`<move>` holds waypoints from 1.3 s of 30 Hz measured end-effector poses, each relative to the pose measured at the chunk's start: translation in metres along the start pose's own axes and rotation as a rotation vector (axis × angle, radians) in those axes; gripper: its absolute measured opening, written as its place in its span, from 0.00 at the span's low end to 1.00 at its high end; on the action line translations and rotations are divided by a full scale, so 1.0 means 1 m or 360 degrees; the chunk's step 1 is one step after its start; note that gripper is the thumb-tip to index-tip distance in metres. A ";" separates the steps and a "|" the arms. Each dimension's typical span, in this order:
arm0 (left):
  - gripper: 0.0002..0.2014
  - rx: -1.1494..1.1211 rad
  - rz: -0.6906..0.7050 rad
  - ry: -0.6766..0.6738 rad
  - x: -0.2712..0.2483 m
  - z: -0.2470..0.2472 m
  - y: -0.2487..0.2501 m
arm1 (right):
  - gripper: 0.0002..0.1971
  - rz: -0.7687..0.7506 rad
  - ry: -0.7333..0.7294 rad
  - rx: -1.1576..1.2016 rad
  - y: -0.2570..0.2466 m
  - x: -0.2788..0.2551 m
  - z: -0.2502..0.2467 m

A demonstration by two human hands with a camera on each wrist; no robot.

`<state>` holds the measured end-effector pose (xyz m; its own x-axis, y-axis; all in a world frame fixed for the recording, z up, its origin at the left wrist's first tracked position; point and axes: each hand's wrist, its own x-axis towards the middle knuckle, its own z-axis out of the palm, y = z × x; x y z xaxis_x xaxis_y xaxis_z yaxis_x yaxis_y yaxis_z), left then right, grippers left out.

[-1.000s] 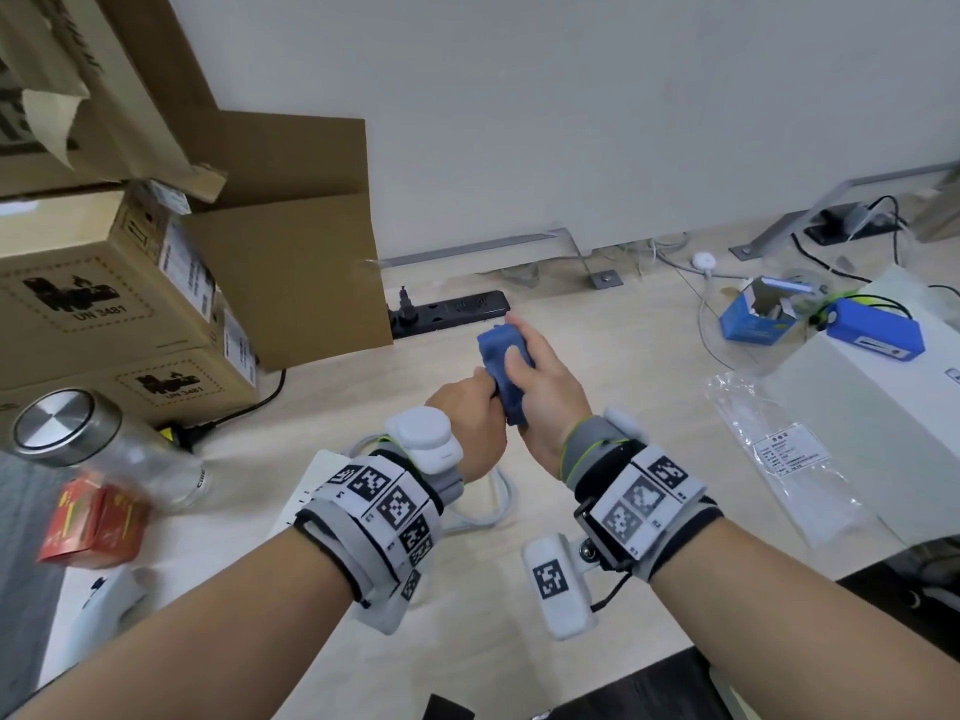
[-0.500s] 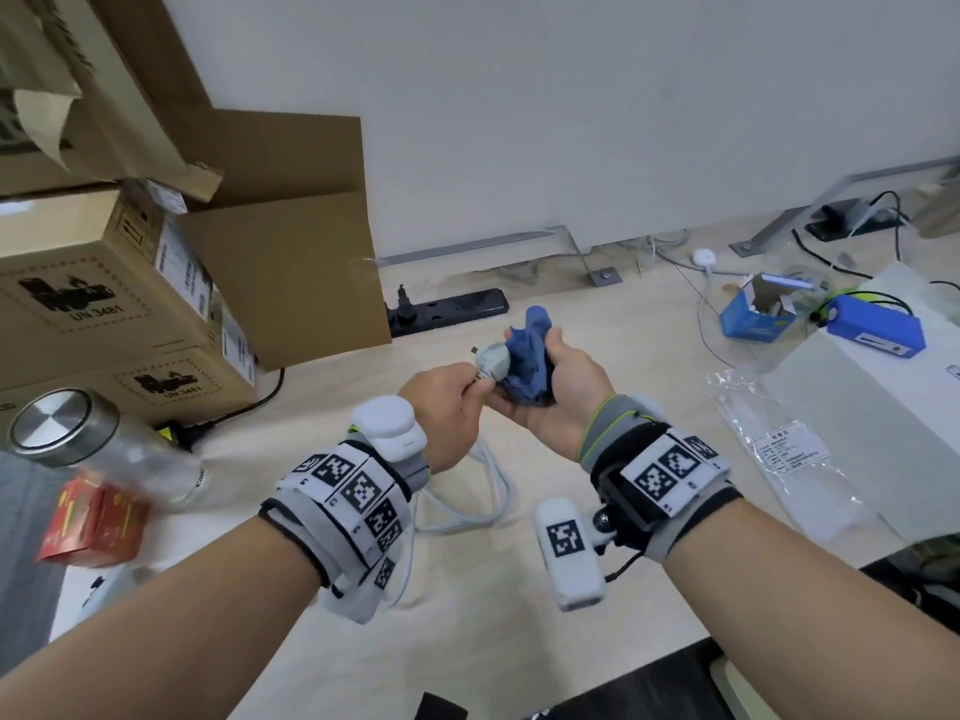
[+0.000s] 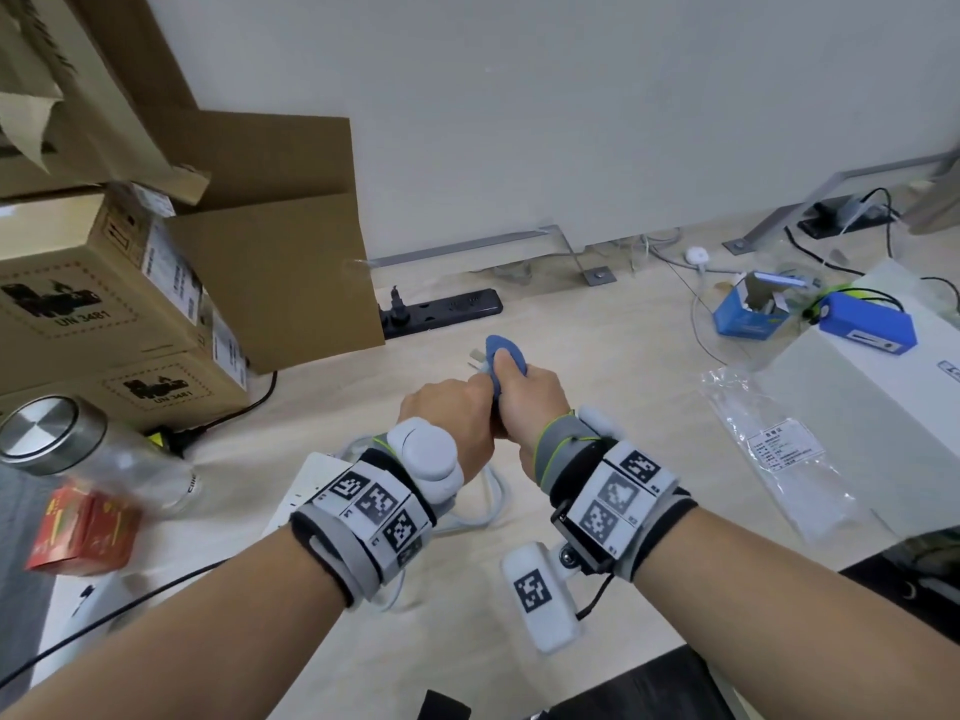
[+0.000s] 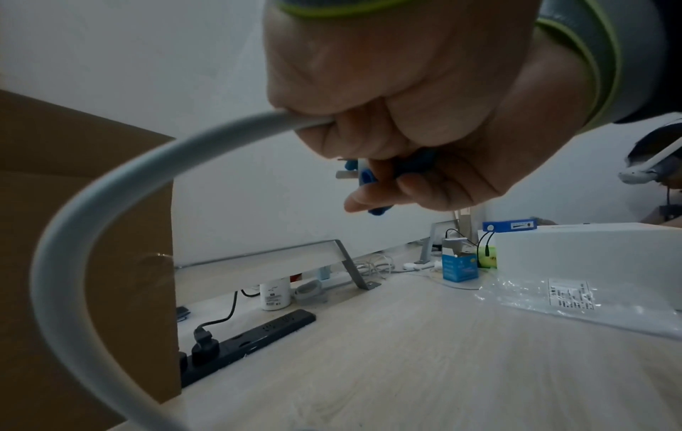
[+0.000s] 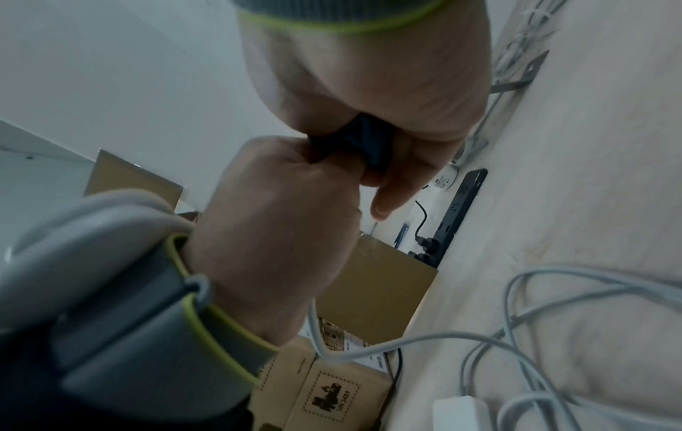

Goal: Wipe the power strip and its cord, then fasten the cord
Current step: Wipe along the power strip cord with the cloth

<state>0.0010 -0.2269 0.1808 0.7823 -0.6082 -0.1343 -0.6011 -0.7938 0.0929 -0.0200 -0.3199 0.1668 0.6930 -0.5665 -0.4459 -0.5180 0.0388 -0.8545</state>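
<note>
Head view looks steeply down on the desk; both wrist views look close along the fists, sharing it.

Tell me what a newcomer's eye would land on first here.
Mid-desk, two hands meet: the right hand pinches a bright blue wiping cloth around a white plug, while the left hand grips the thick pale grey cord. Stacked brown cardboard boxes fill the left. A black power strip lies by the wall behind the hands.
</note>
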 end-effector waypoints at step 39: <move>0.23 -0.2194 -0.0307 -0.0228 -0.003 0.001 0.001 | 0.14 -0.0557 -0.0046 0.0532 0.006 0.006 -0.026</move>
<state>-0.0017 -0.2260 0.1801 0.7598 -0.5501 -0.3465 0.2203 -0.2836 0.9333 -0.0318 -0.3447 0.1657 0.8131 -0.5697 -0.1195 -0.0650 0.1151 -0.9912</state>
